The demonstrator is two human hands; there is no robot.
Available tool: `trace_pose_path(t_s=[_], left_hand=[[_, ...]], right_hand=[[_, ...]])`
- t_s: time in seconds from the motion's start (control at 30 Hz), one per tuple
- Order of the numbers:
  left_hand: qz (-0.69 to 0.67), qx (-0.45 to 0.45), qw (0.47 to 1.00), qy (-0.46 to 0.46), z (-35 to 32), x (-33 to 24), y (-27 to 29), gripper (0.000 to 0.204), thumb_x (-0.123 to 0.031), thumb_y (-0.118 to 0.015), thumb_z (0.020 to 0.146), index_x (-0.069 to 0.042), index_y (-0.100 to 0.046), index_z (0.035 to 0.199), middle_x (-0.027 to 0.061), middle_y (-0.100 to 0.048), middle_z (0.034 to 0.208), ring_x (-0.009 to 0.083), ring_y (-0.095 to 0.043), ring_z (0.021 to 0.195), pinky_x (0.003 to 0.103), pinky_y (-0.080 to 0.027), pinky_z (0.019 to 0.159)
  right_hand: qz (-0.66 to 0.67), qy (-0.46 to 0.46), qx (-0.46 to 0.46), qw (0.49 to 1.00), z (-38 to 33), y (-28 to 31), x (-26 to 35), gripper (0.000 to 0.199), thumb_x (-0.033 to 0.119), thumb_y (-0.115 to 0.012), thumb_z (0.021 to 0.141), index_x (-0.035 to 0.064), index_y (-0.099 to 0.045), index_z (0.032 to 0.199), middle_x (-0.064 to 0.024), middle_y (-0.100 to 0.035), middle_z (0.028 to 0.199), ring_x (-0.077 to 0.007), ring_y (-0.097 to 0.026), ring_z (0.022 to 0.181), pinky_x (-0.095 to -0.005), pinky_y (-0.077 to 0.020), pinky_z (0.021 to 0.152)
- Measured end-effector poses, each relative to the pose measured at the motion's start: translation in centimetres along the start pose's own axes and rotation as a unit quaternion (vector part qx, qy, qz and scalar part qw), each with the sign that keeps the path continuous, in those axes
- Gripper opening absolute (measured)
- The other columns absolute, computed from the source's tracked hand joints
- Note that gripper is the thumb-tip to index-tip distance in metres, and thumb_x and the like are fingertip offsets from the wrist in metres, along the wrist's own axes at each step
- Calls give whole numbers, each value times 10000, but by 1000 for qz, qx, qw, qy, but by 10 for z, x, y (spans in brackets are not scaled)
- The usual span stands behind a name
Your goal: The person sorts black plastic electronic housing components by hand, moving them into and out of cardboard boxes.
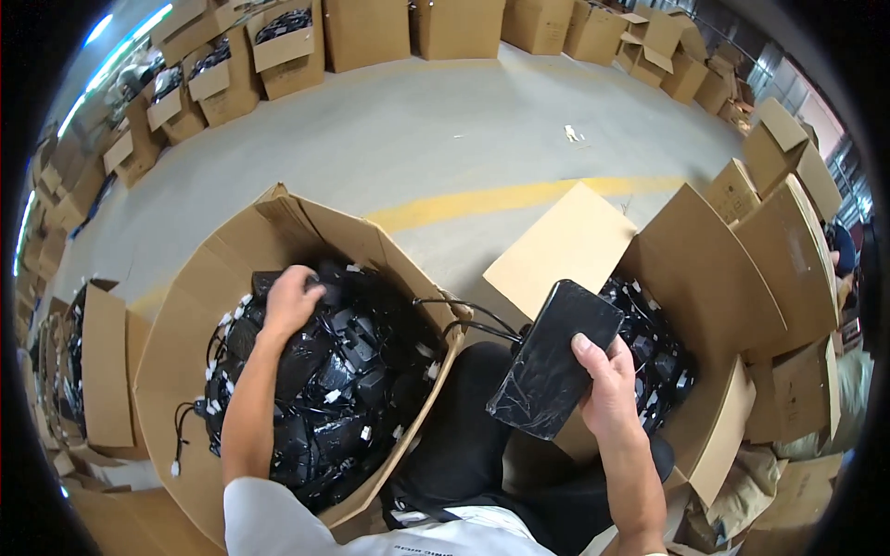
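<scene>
Your right hand point(607, 375) is closed on a flat black pack point(554, 361), the thumb pressed on its upper face and the fingers wrapped around its right edge. You hold the pack tilted, above your black-clad legs point(464, 422) and between two open cartons. Black cables point(480, 318) run from its left side to the near carton wall on your left.

Your left hand point(294, 301) reaches into the left carton point(190, 320), fingers curled over the dark items at the far side of the pile; whether it grips one, you cannot tell from here. That pile point(315, 366) is black wrapped packs and cables with white connectors. Near your right hand, the right carton point(709, 264) holds more black cables with white connectors point(660, 357), one pale flap point(561, 246) folded out to the left.

Beyond both, a yellow stripe point(501, 198) crosses the grey floor point(436, 130), and a row of cartons point(366, 35) lines the far side.
</scene>
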State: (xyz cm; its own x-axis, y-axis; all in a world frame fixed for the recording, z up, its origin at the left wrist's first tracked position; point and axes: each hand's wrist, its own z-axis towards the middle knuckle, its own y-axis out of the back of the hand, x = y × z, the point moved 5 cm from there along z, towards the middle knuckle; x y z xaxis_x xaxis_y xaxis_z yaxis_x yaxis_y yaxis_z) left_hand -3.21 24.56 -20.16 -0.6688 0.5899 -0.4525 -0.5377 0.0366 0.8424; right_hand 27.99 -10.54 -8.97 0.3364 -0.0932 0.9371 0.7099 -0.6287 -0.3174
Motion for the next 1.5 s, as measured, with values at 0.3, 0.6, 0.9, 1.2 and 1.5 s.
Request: trace_pose_path(t_s=[0.3, 0.6, 0.9, 1.2, 1.5], left_hand=[[-524, -17, 821, 228, -50, -103, 87, 253, -136, -539, 1006, -9, -516, 1223, 114, -658, 1018, 210, -704, 793, 370, -617, 528], [-727, 141, 662, 119, -108, -221, 61, 562, -350, -724, 928, -40, -507, 1343, 84, -622, 1257, 181, -623, 1123, 326, -517, 982], [-582, 108, 805, 34, -80, -287, 53, 534, -375, -730, 875, -24, -562, 1239, 84, -638, 1165, 204, -635, 1051, 334, -525, 947], [-653, 160, 737, -67, -68, -459, -25, 600, -90, -759, 832, -30, -495, 1368, 73, -594, 1281, 205, -594, 1157, 355, -465, 1032], [-472, 620, 621, -78, -109, -598, -178, 507, -181, -753, 850, 3, -557, 1280, 61, -635, 1187, 163, -607, 1057, 332, -492, 941]], right_hand=[[-329, 547, 24, 769, -18, -98, 73, 489, -95, -699, 754, -28, -615, 1231, -155, -678, 1085, -309, -681, 974, -385, -546, 881], [-450, 641, 229, 578, -67, -139, -3, 576, 493, -467, 1002, -16, -644, 1205, -171, -617, 1299, -311, -565, 1256, -484, -428, 1077], [-144, 220, 4, 965, -21, -27, 42, 647, 386, -715, 919, -96, -514, 1301, -218, -655, 1064, -287, -651, 984, -366, -513, 897], [153, 280, -85, 944, -30, 89, 54, 458, 341, -636, 999, 5, -483, 1271, -52, -590, 1131, -88, -548, 1004, -240, -482, 880], [245, 151, -154, 945, -57, 341, 52, 507, 429, -656, 958, 32, -577, 1264, -74, -687, 1050, -140, -645, 989, -315, -526, 904]])
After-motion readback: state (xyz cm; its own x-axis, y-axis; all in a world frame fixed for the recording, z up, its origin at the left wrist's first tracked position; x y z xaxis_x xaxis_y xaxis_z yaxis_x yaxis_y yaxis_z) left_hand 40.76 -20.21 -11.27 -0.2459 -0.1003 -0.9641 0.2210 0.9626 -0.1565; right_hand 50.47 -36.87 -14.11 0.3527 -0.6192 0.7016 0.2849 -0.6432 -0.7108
